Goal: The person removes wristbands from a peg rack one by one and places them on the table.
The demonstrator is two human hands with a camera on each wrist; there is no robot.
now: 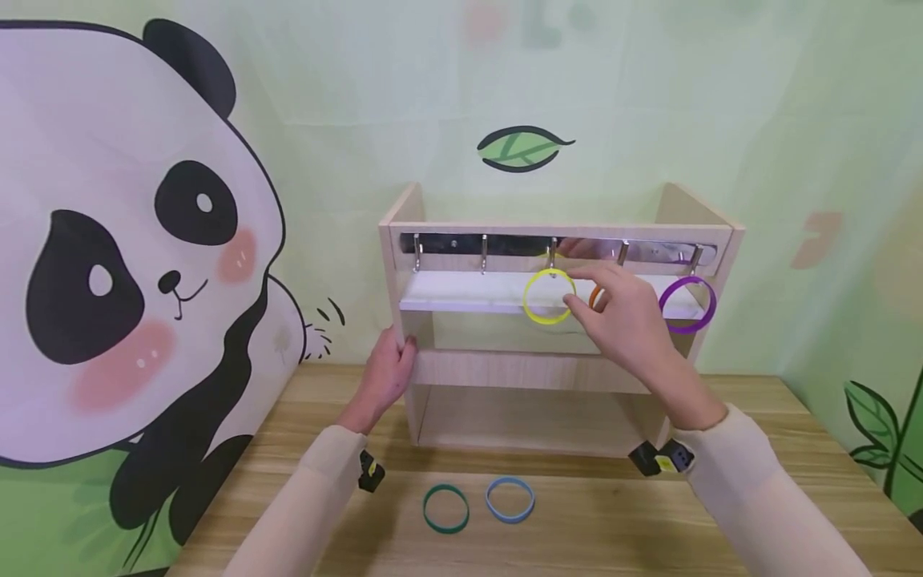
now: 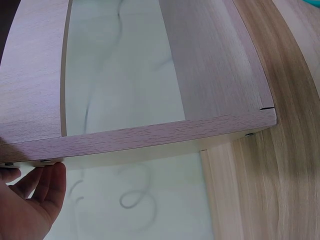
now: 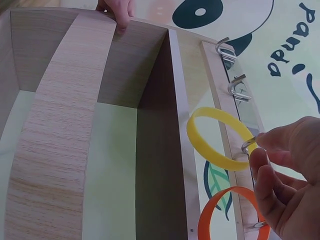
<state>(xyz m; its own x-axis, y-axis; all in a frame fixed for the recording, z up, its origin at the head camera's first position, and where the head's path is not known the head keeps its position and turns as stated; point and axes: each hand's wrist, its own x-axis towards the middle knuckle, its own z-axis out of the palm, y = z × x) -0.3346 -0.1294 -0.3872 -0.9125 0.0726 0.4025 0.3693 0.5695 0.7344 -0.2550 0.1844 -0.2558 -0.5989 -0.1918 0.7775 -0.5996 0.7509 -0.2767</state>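
Note:
My right hand (image 1: 626, 316) pinches a yellow wristband (image 1: 529, 308) between thumb and fingers at the middle hook (image 1: 553, 250) of a metal hook rail. In the right wrist view the yellow band (image 3: 200, 142) encircles the tip of that hook. An orange wristband (image 3: 209, 212) hangs from the neighbouring hook, mostly behind my hand in the head view. On the rightmost hook hangs a purple wristband (image 1: 710, 308). My left hand (image 1: 384, 373) grips the left side panel of the wooden shelf (image 1: 497, 369), its thumb at the front edge.
A green wristband (image 1: 425, 517) and a blue wristband (image 1: 510, 519) lie on the wooden table (image 1: 577, 521) before the shelf. Two hooks at the rail's left carry no band. Behind stands a wall cloth (image 1: 360, 160) printed with a panda.

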